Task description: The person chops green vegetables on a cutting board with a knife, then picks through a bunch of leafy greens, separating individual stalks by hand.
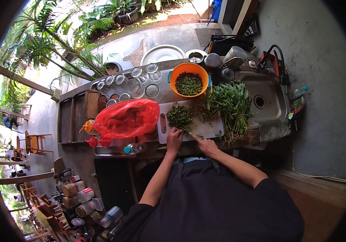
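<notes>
The left hand rests with bent fingers at the near edge of the chopped greens, heaped on the left half of the board; whether it grips any, I cannot tell. The right hand is closed, index finger forward, on what looks like a knife, mostly hidden; whole greens lie at the board's right end, and an orange bowl of cut leaves stands just beyond it
</notes>
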`<state>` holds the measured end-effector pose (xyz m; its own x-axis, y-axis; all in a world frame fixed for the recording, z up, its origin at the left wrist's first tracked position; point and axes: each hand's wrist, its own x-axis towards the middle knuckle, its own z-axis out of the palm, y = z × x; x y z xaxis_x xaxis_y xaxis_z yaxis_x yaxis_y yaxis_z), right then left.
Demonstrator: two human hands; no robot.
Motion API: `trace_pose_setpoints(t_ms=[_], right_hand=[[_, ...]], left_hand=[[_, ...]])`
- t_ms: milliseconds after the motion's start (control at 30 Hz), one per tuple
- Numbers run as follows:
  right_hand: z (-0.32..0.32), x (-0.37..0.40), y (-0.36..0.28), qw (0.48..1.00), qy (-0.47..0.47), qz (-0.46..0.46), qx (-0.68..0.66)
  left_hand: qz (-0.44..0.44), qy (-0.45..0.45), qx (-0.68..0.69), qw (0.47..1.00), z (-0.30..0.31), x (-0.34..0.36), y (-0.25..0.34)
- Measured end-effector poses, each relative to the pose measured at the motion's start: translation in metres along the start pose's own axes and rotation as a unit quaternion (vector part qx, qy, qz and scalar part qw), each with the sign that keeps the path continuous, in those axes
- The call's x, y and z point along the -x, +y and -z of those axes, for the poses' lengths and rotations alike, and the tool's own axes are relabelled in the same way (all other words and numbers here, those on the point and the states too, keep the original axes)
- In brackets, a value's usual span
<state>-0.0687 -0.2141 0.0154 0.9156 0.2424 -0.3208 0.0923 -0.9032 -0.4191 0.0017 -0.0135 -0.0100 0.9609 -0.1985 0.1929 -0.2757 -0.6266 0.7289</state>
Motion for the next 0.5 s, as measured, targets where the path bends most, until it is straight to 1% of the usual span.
trace_pose_setpoints(t_ms=[67,133,200,267,367,500], right_hand=[[-0.001,0.002,0.002,1.000,0.007,0.010,0.013],[-0.001,0.006,0.004,1.000,0.008,0.011,0.013],[0.003,0.011,0.007,1.000,0.008,0.013,0.016],[0.009,0.017,0.010,0.999,-0.033,0.001,0.026],[0.019,0.021,0.012,0.998,-0.046,0.002,0.045],[0.026,0.024,0.011,0.998,-0.021,0.024,0.050]], left_hand=[[0.005,0.004,0.001,1.000,-0.003,0.001,0.002],[0.030,0.002,0.001,1.000,-0.003,0.002,0.000],[0.021,0.003,0.000,1.000,-0.002,0.002,0.000],[0.014,0.005,0.000,1.000,-0.002,0.002,0.000],[0.007,-0.011,-0.013,1.000,0.000,0.001,0.000],[0.002,-0.026,-0.009,1.000,0.001,0.000,-0.001]])
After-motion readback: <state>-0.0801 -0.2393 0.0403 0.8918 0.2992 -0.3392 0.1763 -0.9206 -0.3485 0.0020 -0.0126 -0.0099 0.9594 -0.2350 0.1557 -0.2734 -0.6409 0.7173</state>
